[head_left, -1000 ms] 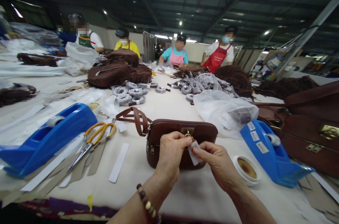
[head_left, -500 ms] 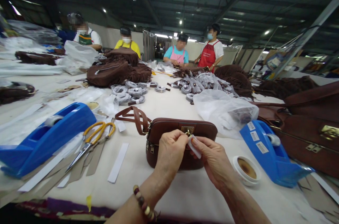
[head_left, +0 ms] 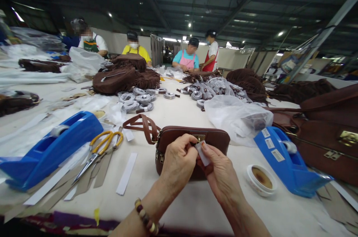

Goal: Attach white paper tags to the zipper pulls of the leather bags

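A small brown leather bag [head_left: 218,138] with a looped strap [head_left: 142,125] stands on the white table just in front of me. My left hand [head_left: 179,162] is closed in a pinch at the gold clasp [head_left: 199,138] on the bag's front. My right hand [head_left: 219,173] is closed on a small white paper strip [head_left: 202,153] held against the clasp. Both hands touch each other over the bag's middle.
Yellow-handled scissors [head_left: 97,149], paper strips [head_left: 126,172] and a blue tape dispenser [head_left: 47,147] lie left. Another blue dispenser [head_left: 285,162], a tape roll [head_left: 260,179] and larger brown bags [head_left: 327,128] sit right. Plastic bags, wrapped straps and several seated workers fill the far table.
My hands have drawn closer together at the clasp, the paper strip now folded tighter against it. The person in the red apron at the far end has turned and moved left.
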